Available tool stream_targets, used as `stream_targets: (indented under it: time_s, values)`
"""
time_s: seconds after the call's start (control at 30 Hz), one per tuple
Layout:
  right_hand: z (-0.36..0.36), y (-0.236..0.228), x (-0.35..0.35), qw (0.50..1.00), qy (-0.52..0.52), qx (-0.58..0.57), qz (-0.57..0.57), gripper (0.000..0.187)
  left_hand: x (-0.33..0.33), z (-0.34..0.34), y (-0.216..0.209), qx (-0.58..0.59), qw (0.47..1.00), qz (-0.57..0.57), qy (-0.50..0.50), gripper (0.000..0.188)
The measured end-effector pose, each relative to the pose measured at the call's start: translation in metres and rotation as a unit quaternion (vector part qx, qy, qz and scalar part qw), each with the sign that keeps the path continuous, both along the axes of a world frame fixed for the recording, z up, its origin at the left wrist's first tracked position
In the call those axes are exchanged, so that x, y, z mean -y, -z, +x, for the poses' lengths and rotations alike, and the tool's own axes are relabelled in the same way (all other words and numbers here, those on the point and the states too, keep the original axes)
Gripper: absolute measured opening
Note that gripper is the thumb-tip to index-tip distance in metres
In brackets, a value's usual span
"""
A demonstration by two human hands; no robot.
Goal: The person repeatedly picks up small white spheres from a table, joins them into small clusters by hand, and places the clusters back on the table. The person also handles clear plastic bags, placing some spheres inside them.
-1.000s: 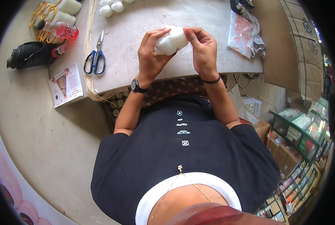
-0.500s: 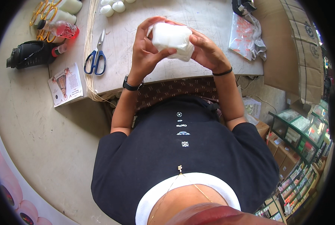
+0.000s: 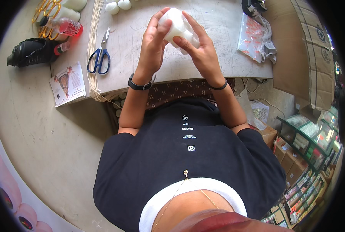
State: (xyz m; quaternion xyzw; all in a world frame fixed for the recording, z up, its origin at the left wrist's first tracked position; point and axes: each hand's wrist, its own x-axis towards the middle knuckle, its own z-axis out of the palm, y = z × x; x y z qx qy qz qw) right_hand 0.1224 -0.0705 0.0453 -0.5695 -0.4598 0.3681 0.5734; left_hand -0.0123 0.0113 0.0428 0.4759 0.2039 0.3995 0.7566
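Note:
Above the far part of the table, a white, lumpy, rounded block [image 3: 179, 26] is held up between both palms; its exact kind I cannot make out. My left hand [image 3: 152, 48] is curled round its left side, with the fingertips at its upper edge. On the other side, my right hand [image 3: 203, 50] grips it, the thumb pressed on the front and the fingers along the right edge. Parts of the block are hidden behind my fingers. Blue-handled scissors [image 3: 99, 61] lie on the table to the left, apart from my hands.
The worn white table [image 3: 130, 50] carries a bundle of pale cords [image 3: 92, 50], white rounded pieces [image 3: 112, 7], a printed card [image 3: 69, 86] and a plastic packet [image 3: 248, 36]. Left are a pink-red bottle [image 3: 66, 27] and black flask [image 3: 31, 53]; right, a cardboard box [image 3: 284, 46].
The white block has turned more upright and moved slightly up. My right hand has shifted left, its thumb now on the block's front, and my left fingers have changed their hold.

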Motion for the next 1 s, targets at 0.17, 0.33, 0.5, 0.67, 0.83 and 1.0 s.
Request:
stream_targets:
  time_s: [0.17,0.33,0.5,0.67,0.83,1.0]
  values:
    - [0.001,-0.011,0.003,1.000,-0.002,-0.015,-0.017,0.076,-0.010,-0.003,0.018,-0.051,0.989,0.142,-0.011,0.073]
    - [0.002,-0.012,0.004,1.000,-0.005,0.003,-0.009,0.075,-0.014,-0.010,0.016,-0.112,0.970,0.215,-0.022,0.070]
    - [0.004,-0.015,0.006,0.999,-0.026,0.013,-0.025,0.075,-0.016,-0.012,0.015,-0.081,0.978,0.193,0.001,0.070]
    - [0.008,0.006,0.004,0.998,-0.037,0.048,0.002,0.073,-0.015,-0.007,0.021,-0.059,0.986,0.156,0.013,0.071]
    - [0.015,0.046,-0.006,0.994,-0.054,0.087,0.033,0.078,-0.022,-0.004,0.037,-0.106,0.974,0.201,0.014,0.079]
    - [0.022,0.050,-0.006,0.989,-0.088,0.119,0.026,0.078,-0.027,-0.003,0.043,-0.150,0.948,0.282,0.005,0.087]
